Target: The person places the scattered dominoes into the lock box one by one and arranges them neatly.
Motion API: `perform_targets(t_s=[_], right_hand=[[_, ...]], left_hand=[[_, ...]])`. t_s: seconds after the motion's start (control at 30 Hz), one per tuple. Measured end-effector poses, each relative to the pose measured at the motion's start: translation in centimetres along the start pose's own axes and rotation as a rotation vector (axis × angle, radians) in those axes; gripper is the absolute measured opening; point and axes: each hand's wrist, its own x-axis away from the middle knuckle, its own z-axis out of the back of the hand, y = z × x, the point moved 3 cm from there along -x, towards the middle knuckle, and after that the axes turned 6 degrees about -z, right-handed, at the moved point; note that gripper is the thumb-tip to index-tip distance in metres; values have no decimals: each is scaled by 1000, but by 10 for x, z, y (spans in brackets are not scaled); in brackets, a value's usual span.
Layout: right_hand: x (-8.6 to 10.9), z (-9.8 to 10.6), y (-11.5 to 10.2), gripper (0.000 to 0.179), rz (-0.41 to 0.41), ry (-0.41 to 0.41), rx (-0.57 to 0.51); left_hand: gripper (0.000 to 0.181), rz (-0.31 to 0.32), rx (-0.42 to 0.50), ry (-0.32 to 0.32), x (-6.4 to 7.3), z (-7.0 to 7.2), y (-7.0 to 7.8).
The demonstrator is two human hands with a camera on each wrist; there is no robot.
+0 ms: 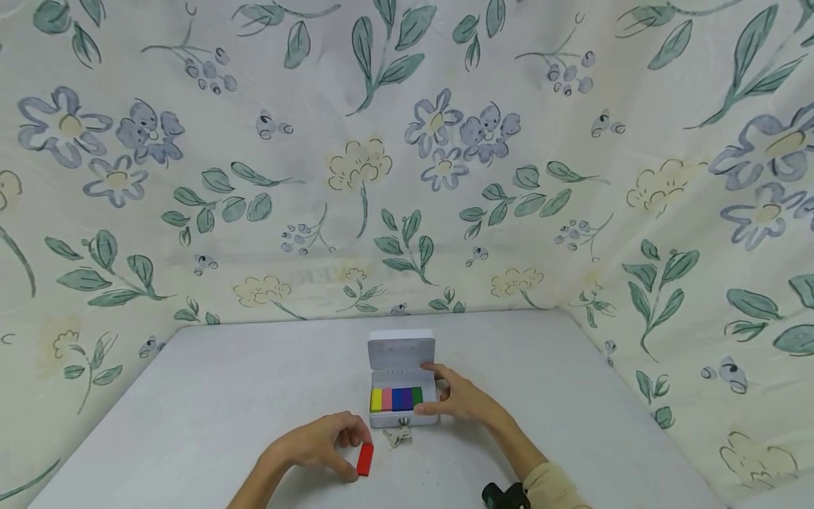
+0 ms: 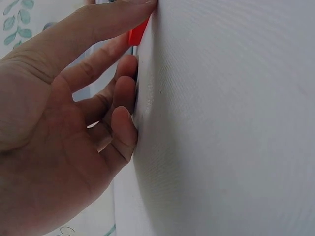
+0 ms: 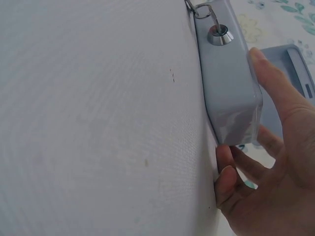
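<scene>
On the white table a small light-grey metal lock box point(image 1: 407, 420) stands with its lid point(image 1: 402, 353) raised. Yellow, pink, blue, purple and green blocks point(image 1: 397, 399) lie side by side inside it. My right hand point(image 1: 467, 399) grips the box's right side, thumb at the front rim and other fingers along the side and toward the back. In front of the box, my left hand point(image 1: 318, 442) pinches a red block point(image 1: 364, 459) between thumb and index finger, low at the tabletop. The left wrist view shows only part of this block point(image 2: 139, 34).
Keys point(image 1: 397, 436) hang from the lock point(image 3: 220, 35) on the box's front, close to the red block. A black device point(image 1: 505, 496) sits by the right sleeve point(image 1: 553, 486). A floral curtain point(image 1: 394, 162) rises behind the table point(image 1: 254, 367).
</scene>
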Motion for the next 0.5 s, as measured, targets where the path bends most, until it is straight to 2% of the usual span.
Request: perform_targets(t_s=[0.5], right_hand=[[-2, 0, 1, 90, 15, 0, -1]], left_hand=[[39, -50, -4, 7, 0, 1, 1]])
